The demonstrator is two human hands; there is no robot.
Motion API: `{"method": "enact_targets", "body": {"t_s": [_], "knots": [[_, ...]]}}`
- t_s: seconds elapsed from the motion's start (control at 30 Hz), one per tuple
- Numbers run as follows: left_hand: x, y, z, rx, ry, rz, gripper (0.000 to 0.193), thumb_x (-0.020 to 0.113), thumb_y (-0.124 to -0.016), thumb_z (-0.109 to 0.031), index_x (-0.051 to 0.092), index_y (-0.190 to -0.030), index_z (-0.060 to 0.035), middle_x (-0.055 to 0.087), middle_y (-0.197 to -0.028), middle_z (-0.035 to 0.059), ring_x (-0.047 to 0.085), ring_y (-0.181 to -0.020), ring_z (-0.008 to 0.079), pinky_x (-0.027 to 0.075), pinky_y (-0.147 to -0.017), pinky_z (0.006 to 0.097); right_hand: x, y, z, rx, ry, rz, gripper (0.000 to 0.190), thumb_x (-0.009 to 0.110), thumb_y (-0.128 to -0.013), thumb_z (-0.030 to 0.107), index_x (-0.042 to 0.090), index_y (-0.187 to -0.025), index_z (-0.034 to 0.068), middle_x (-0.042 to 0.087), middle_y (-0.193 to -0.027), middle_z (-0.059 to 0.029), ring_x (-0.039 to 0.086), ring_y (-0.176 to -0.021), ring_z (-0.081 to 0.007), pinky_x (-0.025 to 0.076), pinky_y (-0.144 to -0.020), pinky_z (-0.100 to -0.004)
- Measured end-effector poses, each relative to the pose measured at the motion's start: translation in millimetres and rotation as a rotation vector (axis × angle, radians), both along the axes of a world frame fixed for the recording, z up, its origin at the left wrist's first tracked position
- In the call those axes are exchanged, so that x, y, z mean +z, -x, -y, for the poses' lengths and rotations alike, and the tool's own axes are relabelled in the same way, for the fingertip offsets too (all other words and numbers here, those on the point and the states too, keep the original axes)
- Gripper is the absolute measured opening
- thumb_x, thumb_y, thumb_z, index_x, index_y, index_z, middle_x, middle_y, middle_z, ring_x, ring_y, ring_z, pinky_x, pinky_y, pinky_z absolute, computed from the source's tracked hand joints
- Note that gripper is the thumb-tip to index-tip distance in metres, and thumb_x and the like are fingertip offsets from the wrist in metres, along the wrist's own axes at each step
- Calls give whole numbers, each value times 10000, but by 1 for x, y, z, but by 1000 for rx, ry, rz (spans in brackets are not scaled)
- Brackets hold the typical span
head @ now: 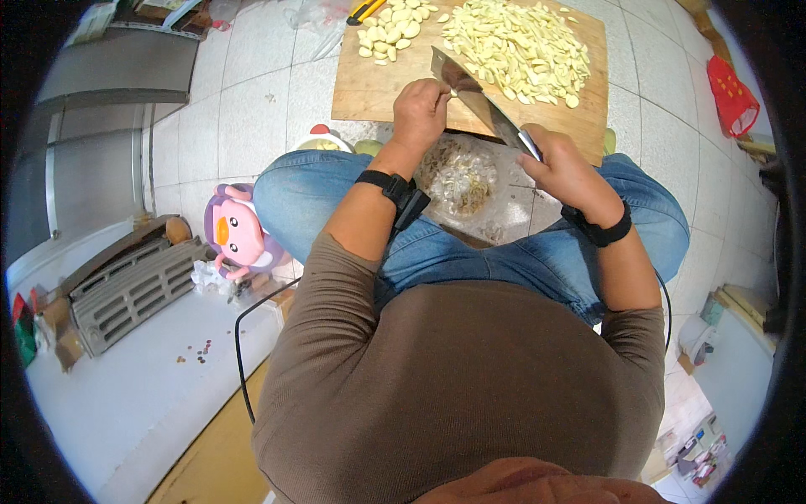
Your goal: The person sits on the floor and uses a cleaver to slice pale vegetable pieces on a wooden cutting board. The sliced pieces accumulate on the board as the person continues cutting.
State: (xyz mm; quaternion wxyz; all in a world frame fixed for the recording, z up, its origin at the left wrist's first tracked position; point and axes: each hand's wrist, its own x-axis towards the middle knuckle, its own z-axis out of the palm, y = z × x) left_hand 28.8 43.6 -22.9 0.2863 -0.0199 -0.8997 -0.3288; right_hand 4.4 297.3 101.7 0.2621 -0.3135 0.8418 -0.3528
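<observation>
My right hand [560,160] grips the handle of a cleaver [482,101], its blade slanting up and left over a wooden cutting board [371,94]. At the near side of the board, my left hand [420,110] pinches a small pale garlic clove [453,93] between thumb and fingers, right beside the blade. Beyond the cleaver spreads a large heap of sliced garlic [519,50]. A smaller group of whole peeled cloves [393,31] lies at the board's far left. Below the board, between my knees, is a clear plastic bag [466,179] with what look like peelings in it.
A yellow and black utility knife [365,11] lies at the board's far left edge, near a crumpled plastic bag [318,22]. By my left knee stand a white bowl [324,142] and a pink cartoon-faced plastic object [242,230]. A red bag [732,96] is at the far right.
</observation>
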Motion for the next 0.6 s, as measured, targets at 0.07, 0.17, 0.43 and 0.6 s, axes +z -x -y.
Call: {"method": "enact_targets", "body": {"t_s": [0.07,0.17,0.43,0.6], "knots": [[0,-1,1,-1,-6,5,105,742,-788,-21,684,-869,-53,691,-869,123,660,-831,324,536,-733,398,3,0,-2,-1,11,0,221,644,-883,142,545,-973,-35,604,-802,-280,608,-765,-449,485,-703,-470],[0,-1,1,3,-2,2,115,746,-780,-20,685,-870,-56,689,-867,122,660,-832,324,535,-729,400,2,0,-2,-14,-11,79,220,645,-887,140,550,-980,-35,604,-789,-276,603,-756,-452,488,-697,-465],[0,1,1,-6,27,-37,109,738,-762,-15,675,-844,-51,666,-835,117,647,-802,331,531,-705,414,5,6,1,-71,-46,303,219,628,-902,130,535,-986,-49,597,-747,-219,628,-626,-312,498,-618,-430],[1,1,0,-13,28,-31,107,738,-759,-14,677,-840,-49,660,-828,117,642,-804,331,528,-704,416,-7,9,12,-60,-36,233,214,624,-906,138,528,-968,-43,589,-750,-205,624,-644,-313,493,-620,-429]]}}
